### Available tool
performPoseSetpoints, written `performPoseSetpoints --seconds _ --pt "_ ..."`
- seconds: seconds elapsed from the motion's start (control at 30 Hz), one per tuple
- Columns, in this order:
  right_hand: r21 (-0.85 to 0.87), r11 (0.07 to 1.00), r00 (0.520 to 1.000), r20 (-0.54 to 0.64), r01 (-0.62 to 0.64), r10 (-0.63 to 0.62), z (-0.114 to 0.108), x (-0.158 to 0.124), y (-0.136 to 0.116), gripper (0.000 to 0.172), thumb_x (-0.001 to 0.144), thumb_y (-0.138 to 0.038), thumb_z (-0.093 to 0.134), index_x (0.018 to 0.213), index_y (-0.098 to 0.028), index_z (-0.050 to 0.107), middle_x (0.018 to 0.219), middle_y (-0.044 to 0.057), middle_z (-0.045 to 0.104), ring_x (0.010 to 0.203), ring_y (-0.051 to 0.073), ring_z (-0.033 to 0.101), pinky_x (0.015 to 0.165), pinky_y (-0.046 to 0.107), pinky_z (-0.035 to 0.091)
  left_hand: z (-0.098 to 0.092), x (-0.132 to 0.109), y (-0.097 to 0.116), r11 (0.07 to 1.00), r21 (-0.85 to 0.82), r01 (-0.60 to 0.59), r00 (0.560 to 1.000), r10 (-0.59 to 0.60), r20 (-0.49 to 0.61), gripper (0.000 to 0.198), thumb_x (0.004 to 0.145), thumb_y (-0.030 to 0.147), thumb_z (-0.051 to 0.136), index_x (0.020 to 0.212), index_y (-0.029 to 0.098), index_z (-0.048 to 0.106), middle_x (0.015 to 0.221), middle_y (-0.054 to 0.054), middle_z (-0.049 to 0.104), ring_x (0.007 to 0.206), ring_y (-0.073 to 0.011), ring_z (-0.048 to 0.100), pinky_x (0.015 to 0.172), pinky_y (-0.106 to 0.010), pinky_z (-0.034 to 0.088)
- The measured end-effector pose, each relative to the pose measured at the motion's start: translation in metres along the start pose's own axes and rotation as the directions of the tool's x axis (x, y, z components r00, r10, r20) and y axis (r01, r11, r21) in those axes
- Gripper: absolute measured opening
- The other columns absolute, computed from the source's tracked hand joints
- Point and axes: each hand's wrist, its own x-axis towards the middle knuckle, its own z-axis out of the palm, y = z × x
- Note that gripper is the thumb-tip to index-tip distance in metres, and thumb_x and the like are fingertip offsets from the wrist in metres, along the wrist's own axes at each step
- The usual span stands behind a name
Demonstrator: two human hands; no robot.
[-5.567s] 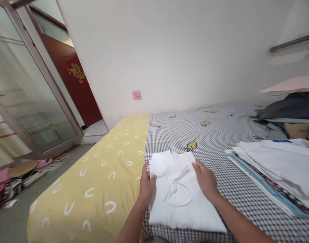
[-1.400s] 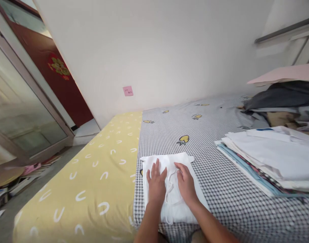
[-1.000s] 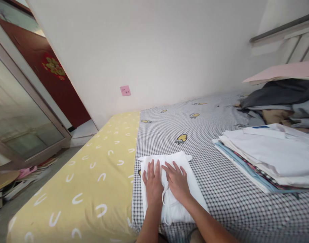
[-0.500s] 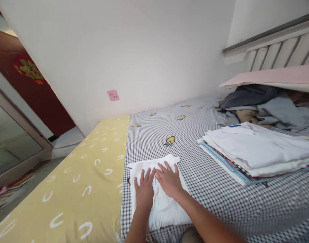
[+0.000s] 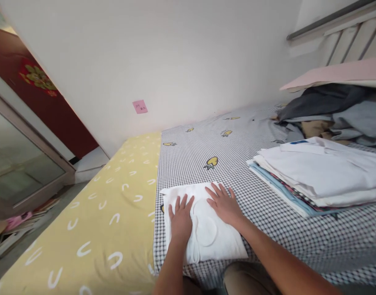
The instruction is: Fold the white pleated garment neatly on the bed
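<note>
A folded white garment (image 5: 206, 241) with a thin white drawstring lies flat on the checked bedding near the bed's front edge. My left hand (image 5: 181, 219) rests palm down on its left half, fingers spread. On the upper right part of the cloth lies my right hand (image 5: 225, 205), also flat with its fingers apart. Between the two hands the drawstring runs down and makes a loop. Neither hand grips the fabric.
To the right sits a stack of folded clothes (image 5: 323, 168), a white shirt on top. Behind it is a heap of grey and brown clothes (image 5: 329, 106) under a pink board (image 5: 338, 73). Yellow bedding (image 5: 114, 221) covers the left side. A wall (image 5: 190, 61) rises at the back.
My hands have moved apart across the garment, the right one outward to the right. The garment's top edge looks straighter and the string's loop lies more open. The camera view has shifted slightly.
</note>
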Motion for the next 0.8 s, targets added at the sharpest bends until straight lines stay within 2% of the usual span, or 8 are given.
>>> performPoseSetpoints --seconds 0.13,0.23,0.33,0.4,0.5,0.57,0.63,0.8 --pt "0.029 0.998 0.998 -0.045 0.051 -0.050 0.000 -0.024 0.008 0.053 0.104 -0.050 0.045 0.156 -0.039 0.048 0.168 0.003 0.040 0.156 0.034 0.033 0.125 0.065 0.021 -0.002 -0.001 0.004 0.999 -0.031 0.021 1.000 -0.021 0.010 0.085 0.084 -0.007 0.027 0.153 0.038 0.050 0.168 0.004 0.040 0.161 -0.0265 0.023 0.128 -0.068 0.012" --pt "0.021 0.998 0.998 -0.027 0.051 -0.050 -0.002 -0.032 0.011 0.055 0.104 -0.052 0.043 0.157 -0.038 0.048 0.168 0.003 0.040 0.156 0.034 0.033 0.125 0.066 0.020 -0.004 0.002 0.004 0.996 -0.079 0.041 0.999 -0.041 0.010 0.082 0.085 -0.005 0.029 0.150 0.039 0.054 0.166 0.003 0.043 0.160 -0.0252 0.026 0.129 -0.067 0.012" --pt "0.009 0.999 0.999 -0.013 0.040 -0.040 -0.003 -0.033 0.011 0.056 0.105 -0.053 0.041 0.158 -0.037 0.047 0.169 0.004 0.039 0.156 0.036 0.033 0.124 0.067 0.019 -0.012 0.010 -0.004 0.991 -0.108 0.077 0.997 -0.076 0.015 0.077 0.087 -0.002 0.032 0.147 0.039 0.057 0.162 0.002 0.050 0.155 -0.0211 0.037 0.128 -0.059 0.025" --pt "0.000 0.999 0.999 -0.011 0.042 -0.042 -0.002 -0.032 0.011 0.056 0.105 -0.053 0.039 0.158 -0.037 0.047 0.169 0.004 0.039 0.156 0.037 0.033 0.124 0.068 0.018 -0.022 0.016 -0.015 0.988 -0.106 0.114 0.993 -0.117 -0.016 0.074 0.089 0.001 0.032 0.152 0.034 0.052 0.166 -0.002 0.045 0.155 -0.0190 0.038 0.126 -0.053 0.031" --pt "-0.026 0.999 0.999 0.006 0.044 -0.044 -0.003 -0.032 0.009 0.055 0.106 -0.052 0.038 0.159 -0.037 0.046 0.169 0.005 0.039 0.156 0.036 0.032 0.123 0.069 0.020 -0.032 0.023 -0.033 0.985 -0.071 0.160 0.984 -0.165 -0.068 0.066 0.097 0.010 0.028 0.156 0.033 0.046 0.174 -0.004 0.030 0.161 -0.0218 0.025 0.128 -0.059 0.024" --pt "-0.054 0.998 0.999 0.024 0.037 -0.036 -0.006 -0.033 0.008 0.056 0.106 -0.052 0.037 0.159 -0.037 0.044 0.169 0.004 0.038 0.156 0.036 0.032 0.123 0.068 0.020 -0.032 0.025 -0.045 0.983 -0.045 0.176 0.983 -0.178 -0.053 0.057 0.102 0.021 0.029 0.154 0.035 0.049 0.173 -0.003 0.031 0.161 -0.0254 0.024 0.127 -0.066 0.019" --pt "-0.091 0.995 0.999 0.046 0.029 -0.025 -0.010 -0.034 0.006 0.056 0.107 -0.051 0.035 0.160 -0.037 0.042 0.170 0.004 0.037 0.156 0.035 0.031 0.124 0.067 0.020 -0.027 0.026 -0.052 0.982 -0.024 0.186 0.982 -0.187 -0.020 0.053 0.104 0.030 0.032 0.155 0.036 0.048 0.171 -0.003 0.035 0.160 -0.0270 0.028 0.127 -0.068 0.018" --pt "-0.139 0.990 0.999 0.050 0.027 -0.020 -0.013 -0.035 0.003 0.054 0.107 -0.047 0.035 0.161 -0.038 0.042 0.170 0.003 0.037 0.156 0.035 0.032 0.123 0.066 0.022 -0.014 0.025 -0.052 0.974 0.025 0.225 0.974 -0.225 -0.014 0.058 0.105 0.037 0.027 0.162 0.033 0.034 0.174 -0.003 0.027 0.162 -0.0276 0.019 0.129 -0.065 0.011"
